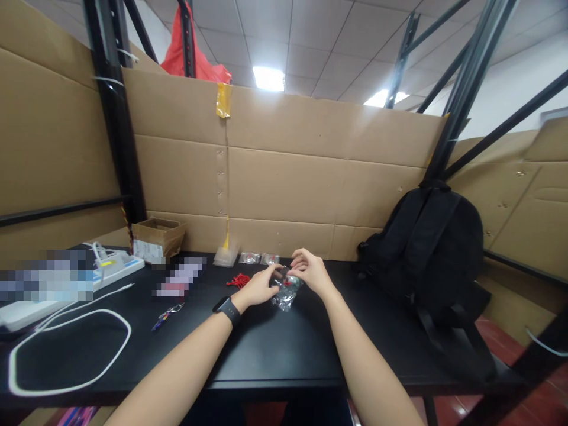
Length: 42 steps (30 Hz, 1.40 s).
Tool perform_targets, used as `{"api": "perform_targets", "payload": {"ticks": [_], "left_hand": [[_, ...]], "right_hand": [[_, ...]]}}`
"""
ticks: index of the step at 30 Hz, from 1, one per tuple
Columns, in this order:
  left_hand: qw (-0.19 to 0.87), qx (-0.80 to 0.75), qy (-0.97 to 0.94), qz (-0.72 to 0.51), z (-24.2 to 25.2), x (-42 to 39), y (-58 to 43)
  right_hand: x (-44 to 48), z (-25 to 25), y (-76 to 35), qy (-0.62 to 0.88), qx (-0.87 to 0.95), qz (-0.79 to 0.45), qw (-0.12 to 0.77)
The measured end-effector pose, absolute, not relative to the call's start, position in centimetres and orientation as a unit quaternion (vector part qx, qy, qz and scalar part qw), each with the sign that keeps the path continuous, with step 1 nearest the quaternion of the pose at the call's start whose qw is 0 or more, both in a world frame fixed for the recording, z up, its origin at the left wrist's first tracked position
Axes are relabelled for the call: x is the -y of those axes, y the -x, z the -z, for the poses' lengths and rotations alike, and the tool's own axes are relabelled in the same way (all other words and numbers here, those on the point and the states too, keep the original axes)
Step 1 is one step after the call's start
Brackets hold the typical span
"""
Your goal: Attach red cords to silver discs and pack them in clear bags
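A small clear plastic bag (284, 300) is between my hands above the black table, with something greenish and red near its top. My left hand (260, 286), with a dark watch at the wrist, grips the bag's left side between thumb and fingers. My right hand (313, 273) has its fingers bent and pinches the upper right part of the bag; the fingertips partly hide what is there. Left of my left hand lies a bundle of red cords (238, 280). Behind the hands, two small packed items in clear bags (249, 258) lie side by side.
A stack of clear bags (226, 255) lies near the cardboard wall (284, 183). A black backpack (430, 248) stands at right. To the left are a cardboard box (160, 236), a keychain (166, 316), a power strip (119, 269) and a looped white cable (128, 331).
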<state>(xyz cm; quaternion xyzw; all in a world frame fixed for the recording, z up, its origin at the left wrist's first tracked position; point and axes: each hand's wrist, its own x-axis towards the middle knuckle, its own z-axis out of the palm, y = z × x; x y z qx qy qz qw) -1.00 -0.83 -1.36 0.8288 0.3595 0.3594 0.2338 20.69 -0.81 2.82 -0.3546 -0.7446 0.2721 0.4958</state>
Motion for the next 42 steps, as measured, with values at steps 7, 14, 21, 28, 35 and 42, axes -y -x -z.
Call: {"api": "perform_targets", "payload": {"ticks": [7, 14, 21, 28, 35, 42], "left_hand": [[0.291, -0.323, -0.822, -0.368, 1.3, 1.1, 0.1], [0.345, -0.290, -0.775, -0.442, 1.3, 0.8, -0.7], [0.407, -0.277, -0.670, -0.555, 0.7, 0.2, -0.6], [0.420, -0.304, -0.660, -0.544, 0.0, 0.2, 0.4], [0.416, -0.315, -0.618, -0.589, 0.5, -0.1, 0.6], [0.314, -0.285, -0.718, -0.551, 0.1, -0.1, 1.0]], "right_hand": [[1.1, -3.3, -20.5, 0.350, 0.727, -0.280, 0.519], [1.0, -3.1, -19.8, 0.365, 0.698, -0.225, 0.574], [0.8, -2.7, -19.9, 0.391, 0.748, -0.235, 0.481], [0.8, -2.1, -19.2, 0.372, 0.686, -0.362, 0.510], [0.7, -1.7, -18.5, 0.348, 0.622, -0.395, 0.579], [0.3, -1.1, -17.9, 0.336, 0.575, -0.398, 0.631]]}}
